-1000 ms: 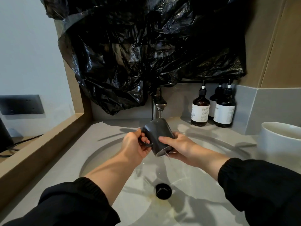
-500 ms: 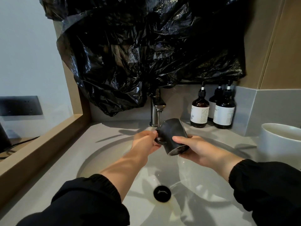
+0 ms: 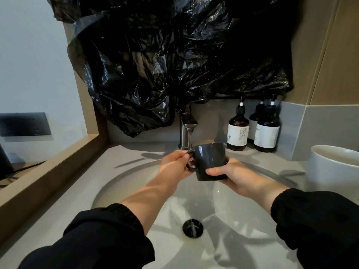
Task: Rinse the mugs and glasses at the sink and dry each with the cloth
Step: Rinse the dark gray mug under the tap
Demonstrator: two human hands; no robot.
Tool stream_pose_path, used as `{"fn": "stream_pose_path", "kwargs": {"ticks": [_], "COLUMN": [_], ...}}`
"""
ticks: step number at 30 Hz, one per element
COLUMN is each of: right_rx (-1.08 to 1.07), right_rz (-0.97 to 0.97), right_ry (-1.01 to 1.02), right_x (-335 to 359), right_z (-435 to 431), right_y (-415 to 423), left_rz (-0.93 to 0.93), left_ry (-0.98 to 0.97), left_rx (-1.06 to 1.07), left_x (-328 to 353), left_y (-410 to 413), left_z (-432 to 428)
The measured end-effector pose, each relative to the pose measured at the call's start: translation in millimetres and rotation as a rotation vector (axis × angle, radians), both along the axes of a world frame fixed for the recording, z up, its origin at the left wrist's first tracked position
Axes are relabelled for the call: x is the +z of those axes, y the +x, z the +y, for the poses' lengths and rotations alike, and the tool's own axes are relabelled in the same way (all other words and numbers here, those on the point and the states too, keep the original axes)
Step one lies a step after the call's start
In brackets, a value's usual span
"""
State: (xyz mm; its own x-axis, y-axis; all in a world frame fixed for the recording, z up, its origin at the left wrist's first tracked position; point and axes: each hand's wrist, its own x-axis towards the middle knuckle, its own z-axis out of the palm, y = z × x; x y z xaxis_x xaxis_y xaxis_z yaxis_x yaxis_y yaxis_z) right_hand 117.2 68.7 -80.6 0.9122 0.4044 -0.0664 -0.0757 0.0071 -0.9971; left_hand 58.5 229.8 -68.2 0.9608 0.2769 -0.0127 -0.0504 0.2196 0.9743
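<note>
Dark mug (image 3: 210,161) upright, mouth up, handle leftward pinched by left hand (image 3: 174,165), right hand (image 3: 231,175) gripping base

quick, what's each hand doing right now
Left hand: pinching the handle of the dark mug.
Right hand: fingers curled round the mug's base.

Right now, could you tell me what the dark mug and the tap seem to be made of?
The dark mug looks like glazed ceramic: thick wall, soft glossy sheen. The tap looks like brushed metal, perhaps steel: grey satin highlights, no mirror shine.
</note>
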Motion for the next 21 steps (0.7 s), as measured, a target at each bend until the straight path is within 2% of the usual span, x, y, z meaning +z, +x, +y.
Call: {"fn": "stream_pose_path", "kwargs": {"ticks": [3, 7, 10, 14, 21], "right_rx": [-0.016, -0.038, -0.054, -0.07, -0.061], "right_rz": [0.026, 0.034, 0.017, -0.019, -0.15], "right_ry": [-0.09, -0.074, -0.104, -0.234, -0.413], "right_x": [0, 3, 7, 9, 13], "right_z": [1, 8, 12, 22, 34], "right_y": [-1, -3, -6, -10, -21], "left_rz": [0.02, 0.062, 0.035, 0.089, 0.058], "left_ry": [-0.054, -0.105, -0.016, 0.051, 0.336], "left_rx": [0.014, 0.037, 0.005, 0.033, -0.004], "left_x": [6, 12, 8, 8, 11], "left_y": [-2, -3, -4, -10, -11], "left_z": [-1, 1, 8, 21, 33]}}
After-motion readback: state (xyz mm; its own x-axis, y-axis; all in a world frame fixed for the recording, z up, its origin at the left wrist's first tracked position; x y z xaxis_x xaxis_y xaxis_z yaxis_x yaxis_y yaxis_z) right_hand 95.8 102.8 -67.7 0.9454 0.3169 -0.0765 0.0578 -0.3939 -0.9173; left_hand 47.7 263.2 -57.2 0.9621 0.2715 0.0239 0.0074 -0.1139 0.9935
